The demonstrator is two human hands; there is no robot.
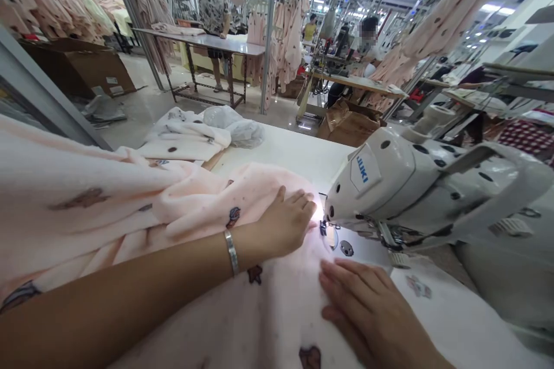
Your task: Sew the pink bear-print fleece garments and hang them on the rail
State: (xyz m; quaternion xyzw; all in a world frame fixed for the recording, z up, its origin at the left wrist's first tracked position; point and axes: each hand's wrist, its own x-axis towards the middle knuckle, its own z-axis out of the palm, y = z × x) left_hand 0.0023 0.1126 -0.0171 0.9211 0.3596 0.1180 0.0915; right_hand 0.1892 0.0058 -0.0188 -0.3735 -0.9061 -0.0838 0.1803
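Observation:
A pale pink fleece fabric (182,207) with small dark prints is spread over the white sewing table (285,150) and bunched at the left. My left hand (288,222), a silver bangle on its wrist, lies flat on the fabric with fingers stretched toward the needle area (324,225) of a white JUKI sewing machine (415,184). My right hand (363,305) rests flat on the fabric just in front of the presser foot, fingers together and extended. Neither hand grips anything.
More folded pink pieces (186,135) and a clear plastic bag (236,124) lie at the table's far side. Beyond are cardboard boxes (350,121), hanging pink garments (285,34), a long table (203,40) with a person standing, and a seated person at another machine.

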